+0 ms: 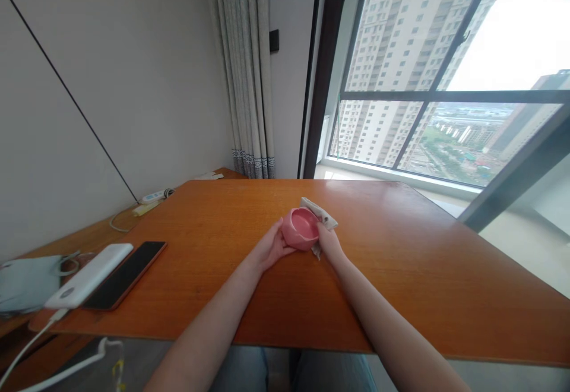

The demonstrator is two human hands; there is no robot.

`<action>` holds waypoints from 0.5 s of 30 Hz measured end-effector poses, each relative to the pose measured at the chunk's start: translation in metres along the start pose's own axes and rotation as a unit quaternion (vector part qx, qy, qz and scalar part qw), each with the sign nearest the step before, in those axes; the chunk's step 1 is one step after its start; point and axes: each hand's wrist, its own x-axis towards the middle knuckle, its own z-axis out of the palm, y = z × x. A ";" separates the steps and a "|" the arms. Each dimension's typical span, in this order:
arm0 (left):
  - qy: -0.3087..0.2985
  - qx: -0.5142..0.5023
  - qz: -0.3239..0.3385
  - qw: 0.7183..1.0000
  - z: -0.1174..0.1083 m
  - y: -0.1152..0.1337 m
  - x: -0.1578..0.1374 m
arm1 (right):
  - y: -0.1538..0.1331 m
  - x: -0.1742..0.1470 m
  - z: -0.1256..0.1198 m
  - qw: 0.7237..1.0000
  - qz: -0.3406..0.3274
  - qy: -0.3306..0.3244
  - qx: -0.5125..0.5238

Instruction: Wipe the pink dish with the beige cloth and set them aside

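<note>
A pink bowl-like pot (297,239) with an uneven rim is tilted so that its hollow inside shows. My left hand (271,247) grips it from the left, fingers beneath and thumb at the side. On the other side my right hand (329,242) presses a whitish cloth or tissue (319,212) against the pot's right wall. Part of the cloth sticks out above the hand, and a small end hangs below. My right fingertips are hidden behind the cloth and the pot.
The wooden table (205,214) spreads around my hands. At left lie a white power bank (91,276) with a cable, a dark phone (127,276) and a pale pouch (29,282). Farther back is a power strip (154,197). A curtain (247,71) and a window stand behind.
</note>
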 end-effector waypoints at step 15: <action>0.094 0.037 0.000 0.995 -0.013 0.009 0.001 | -0.019 -0.011 0.008 0.995 0.039 -0.092 0.001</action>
